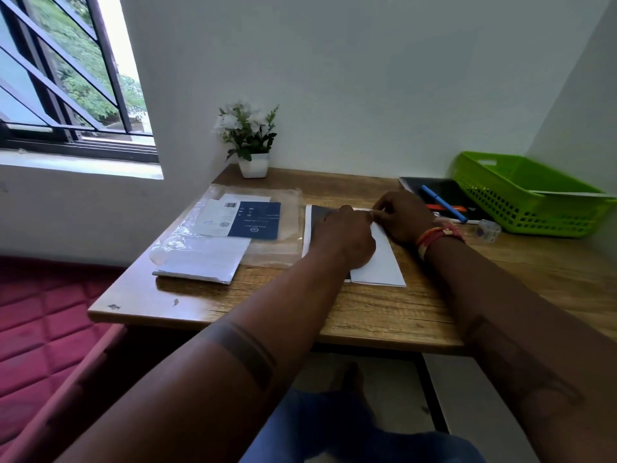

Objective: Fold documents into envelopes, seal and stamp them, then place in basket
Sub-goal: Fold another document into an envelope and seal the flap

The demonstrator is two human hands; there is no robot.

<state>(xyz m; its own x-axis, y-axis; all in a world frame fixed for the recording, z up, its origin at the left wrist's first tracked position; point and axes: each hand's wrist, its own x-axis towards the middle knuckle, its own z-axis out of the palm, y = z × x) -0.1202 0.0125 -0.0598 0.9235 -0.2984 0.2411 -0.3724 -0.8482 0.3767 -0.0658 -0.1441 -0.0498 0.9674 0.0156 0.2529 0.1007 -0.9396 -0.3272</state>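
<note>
While the left hand (344, 237) presses flat and the right hand (402, 215) pinches the document (379, 262), uneven edges risk a crooked fold.

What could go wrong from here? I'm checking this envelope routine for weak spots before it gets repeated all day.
1. Both hands, left hand and right hand, work the far end of the white envelope; its near end lies free, so it may skew and crease crookedly.
2. The tape roll sits just past the right wrist; a sweep toward the green basket could knock it.
3. The slick plastic sleeve borders the work area; papers on it might slide.
</note>
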